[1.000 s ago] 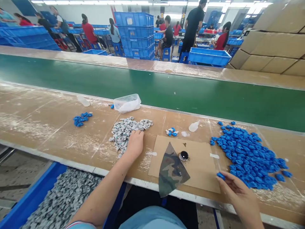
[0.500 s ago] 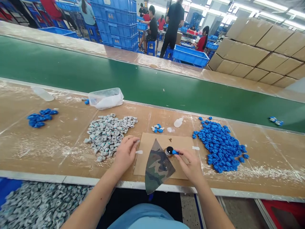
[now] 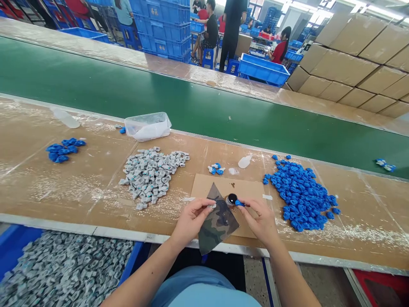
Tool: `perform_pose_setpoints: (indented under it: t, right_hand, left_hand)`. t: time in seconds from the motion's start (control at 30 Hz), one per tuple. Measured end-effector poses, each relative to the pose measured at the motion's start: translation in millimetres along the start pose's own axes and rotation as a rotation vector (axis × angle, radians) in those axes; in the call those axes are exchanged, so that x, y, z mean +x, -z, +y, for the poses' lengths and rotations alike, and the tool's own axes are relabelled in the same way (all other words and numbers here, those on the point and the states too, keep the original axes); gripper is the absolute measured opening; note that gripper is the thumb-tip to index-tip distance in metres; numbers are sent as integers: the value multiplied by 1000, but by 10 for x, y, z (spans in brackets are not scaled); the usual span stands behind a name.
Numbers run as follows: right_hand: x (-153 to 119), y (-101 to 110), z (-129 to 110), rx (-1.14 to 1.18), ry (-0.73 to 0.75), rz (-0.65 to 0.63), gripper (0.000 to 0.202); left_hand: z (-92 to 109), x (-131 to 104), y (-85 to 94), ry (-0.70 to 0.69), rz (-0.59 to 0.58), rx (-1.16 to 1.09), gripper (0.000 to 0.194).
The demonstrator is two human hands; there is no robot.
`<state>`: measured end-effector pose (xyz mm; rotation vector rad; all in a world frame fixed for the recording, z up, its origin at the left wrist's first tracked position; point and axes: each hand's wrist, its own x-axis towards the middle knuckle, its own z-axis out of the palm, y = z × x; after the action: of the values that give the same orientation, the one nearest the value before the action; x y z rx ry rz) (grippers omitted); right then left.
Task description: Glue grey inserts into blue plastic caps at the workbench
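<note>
My left hand pinches a small grey-white piece above a camouflage cloth. My right hand holds a small blue piece at the side of a little round jar with a dark top or dark contents; I cannot tell which. Cloth and jar rest on a cardboard sheet at the table's near edge. Left of my hands lies a pile of grey-white pieces, and to the right a pile of blue pieces.
Behind the table runs a green conveyor belt. A clear plastic tub, a small white bottle and joined blue-and-white pieces stand nearer. A blue crate of grey pieces sits low left. Several people work beyond, near stacked cartons.
My left hand has moved right, from beside the grey-white pile to over the cloth, with a grey-white piece in its fingers. My right hand stays by the jar. The view has shifted slightly.
</note>
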<state>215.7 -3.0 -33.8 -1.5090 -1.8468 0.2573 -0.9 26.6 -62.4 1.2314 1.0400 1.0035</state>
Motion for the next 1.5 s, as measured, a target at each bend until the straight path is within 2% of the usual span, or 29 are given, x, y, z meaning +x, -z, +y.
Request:
perform_pose_setpoints:
  t: [0.13, 0.3, 0.43, 0.6, 0.8, 0.93, 1.0, 1.1, 1.27, 1.4, 1.5]
  right_hand:
    - [-42, 2, -107, 136, -66, -7, 15]
    - [-80, -70, -264, 296, -41, -71, 15]
    - [-74, -76, -265, 322, 12, -103, 14]
    - [-45, -13, -211, 318, 119, -177, 11]
    - [-138, -100, -214, 339, 134, -41, 9]
    - [-242, -154, -157, 360, 124, -38, 9]
    - [-271, -161, -124, 352, 131, -39, 12]
    - [-288, -148, -105, 312, 65, -8, 17]
    - [-317, -92, -145, 224, 54, -55, 26]
    - [-369, -85, -239, 64, 60, 34, 32]
    - [-411, -89, -330, -41, 111, 74, 33]
  left_hand:
    - [-26, -43, -102, 115, -18, -181, 26]
    - [-21, -86, -223, 128, -83, -232, 28]
    - [11, -105, -243, 106, -143, -220, 27]
    - [72, -125, -202, 17, -226, -58, 21]
    - [80, -152, -232, -24, -206, -63, 14]
    - [70, -175, -282, 3, -233, -32, 13]
    - [75, -180, -311, 45, -247, -68, 16]
    - [98, -163, -343, 126, -204, -143, 22]
    - [147, -49, -320, 212, -144, -162, 32]
    - [175, -43, -344, 307, -181, -210, 35]
    - [186, -147, -392, 350, -150, -287, 36]
